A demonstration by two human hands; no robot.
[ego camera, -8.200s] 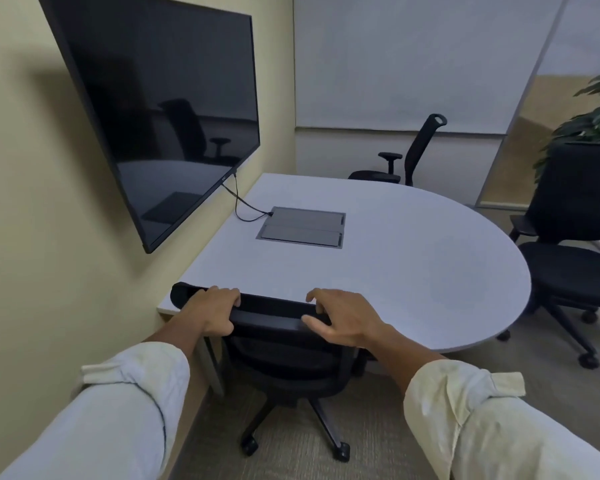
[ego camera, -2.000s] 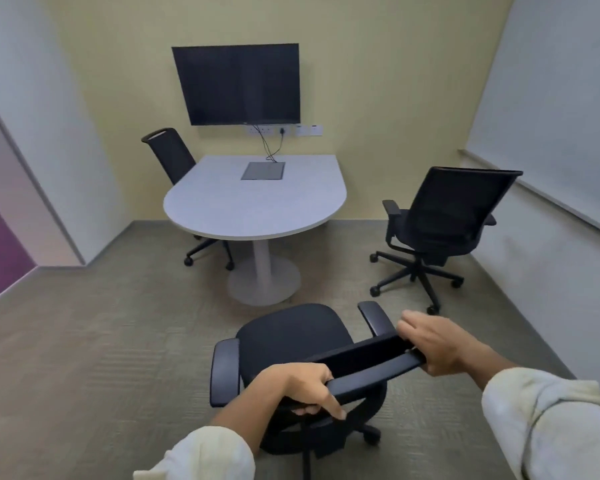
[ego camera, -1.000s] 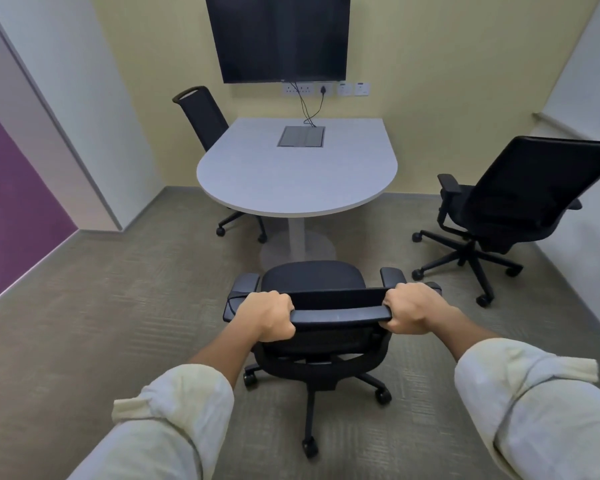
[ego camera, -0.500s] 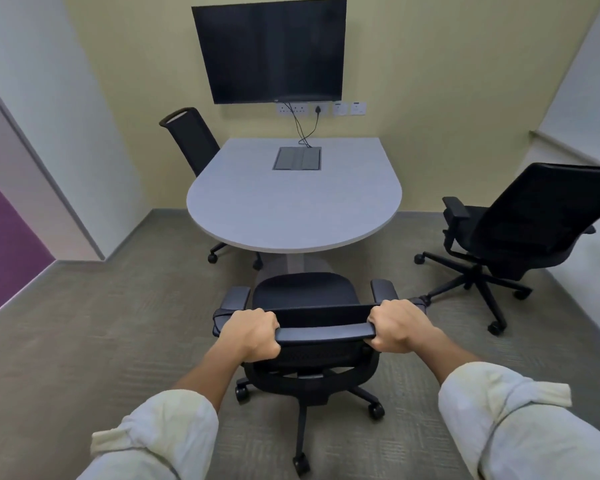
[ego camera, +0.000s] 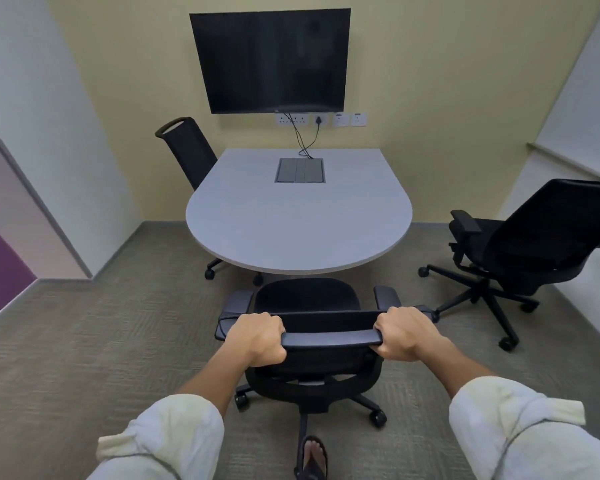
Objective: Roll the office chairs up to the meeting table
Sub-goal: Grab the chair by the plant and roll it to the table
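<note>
A black office chair [ego camera: 307, 299] stands in front of me, its seat front just at the rounded near edge of the grey meeting table [ego camera: 291, 223]. My left hand [ego camera: 257, 337] and my right hand [ego camera: 404, 332] both grip the top bar of its backrest. A second black chair [ego camera: 187, 150] is tucked in at the table's left side. A third black chair [ego camera: 534, 244] stands apart on the carpet to the right, turned away from the table.
A dark screen [ego camera: 272, 60] hangs on the yellow wall behind the table, with cables running down to a grey cable box [ego camera: 300, 170] in the tabletop. My sandalled foot [ego camera: 314, 455] is just behind the chair's base. White walls close in left and right.
The chair I hold has rolled forward across the carpet toward the table, and its seat now reaches the table's edge. Both hands stay on the backrest bar.
</note>
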